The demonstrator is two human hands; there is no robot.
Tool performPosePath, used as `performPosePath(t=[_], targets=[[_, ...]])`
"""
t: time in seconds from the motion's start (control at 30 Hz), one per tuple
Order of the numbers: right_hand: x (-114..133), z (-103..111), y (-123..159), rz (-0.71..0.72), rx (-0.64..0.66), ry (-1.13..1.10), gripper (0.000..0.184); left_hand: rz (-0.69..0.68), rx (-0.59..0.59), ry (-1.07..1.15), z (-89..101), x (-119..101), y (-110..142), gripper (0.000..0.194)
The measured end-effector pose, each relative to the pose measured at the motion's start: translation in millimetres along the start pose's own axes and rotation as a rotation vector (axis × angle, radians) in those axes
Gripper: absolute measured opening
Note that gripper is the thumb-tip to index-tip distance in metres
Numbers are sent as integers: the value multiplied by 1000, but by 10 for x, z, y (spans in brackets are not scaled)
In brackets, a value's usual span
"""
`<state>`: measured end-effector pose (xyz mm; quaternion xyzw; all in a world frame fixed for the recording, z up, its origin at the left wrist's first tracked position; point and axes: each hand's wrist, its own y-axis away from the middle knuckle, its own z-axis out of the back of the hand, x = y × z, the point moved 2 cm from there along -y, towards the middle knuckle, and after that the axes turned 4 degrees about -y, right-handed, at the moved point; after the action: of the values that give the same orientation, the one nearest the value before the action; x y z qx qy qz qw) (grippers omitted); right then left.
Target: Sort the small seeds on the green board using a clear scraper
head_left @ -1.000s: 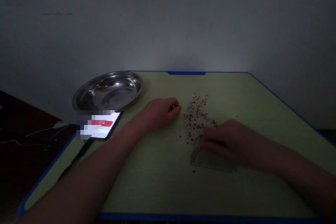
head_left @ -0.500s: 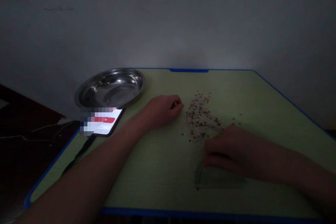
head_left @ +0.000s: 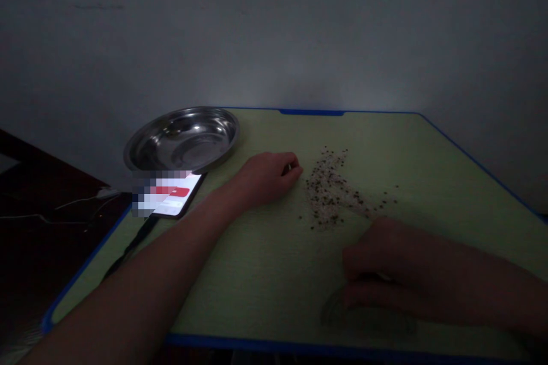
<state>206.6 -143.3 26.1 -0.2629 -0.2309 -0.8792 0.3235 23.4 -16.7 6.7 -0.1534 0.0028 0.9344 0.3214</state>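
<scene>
A: What lies between the hands?

B: Mixed grains, spread in an irregular heap just right of the left hand and ahead of the right hand. Small pale grains form the bulk; larger dark ones speckle it throughout. A thin tail leads towards the right hand's knuckles, with several dark grains lying singly beyond them.

A: And the state of the hands?

B: Left: fingers loosely curled, thumb near the forefinger; whether anything is pinched there, I cannot tell. Right: fingers and thumb closed on a half-round plate, see-through and dim, showing below the thumb. Its outline is blurred.

A: Which edges bound their movement?

B: Blue edging rims the green surface. Its near side runs close below the plate; its far side lies well beyond both hands, at the wall. On the left, a lit phone lies just beside the left forearm, with a steel basin beyond it.

A: Where is there room?

B: Bare surface stretches between the left forearm and the right hand, and from the heap to the far and right edges.
</scene>
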Motion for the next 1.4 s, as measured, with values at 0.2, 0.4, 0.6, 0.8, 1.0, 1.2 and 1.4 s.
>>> performPosePath(t=[0.2,0.4,0.6,0.8,1.0,1.2,1.4], targets=[[-17,-120,-133,-12,-161,141,36,18,5,-21,10,-17,-2,30],[-314,122,-93,-128,-195,233,35,18,6,-1,4,0,-6,30],[-568,425,-19,-180,-253,236,43,6,9,5,10,9,-9,29],[-570,439,-26,-205,-306,277,41,23,23,12,23,-8,5,30],[-508,361,-64,-184,-275,231,42,12,13,-6,8,3,-4,30],[-454,358,-36,-153,-210,141,42,12,13,8,6,12,-5,29],[-457,359,-21,-128,-149,72,38,13,21,7,20,-7,-3,28]])
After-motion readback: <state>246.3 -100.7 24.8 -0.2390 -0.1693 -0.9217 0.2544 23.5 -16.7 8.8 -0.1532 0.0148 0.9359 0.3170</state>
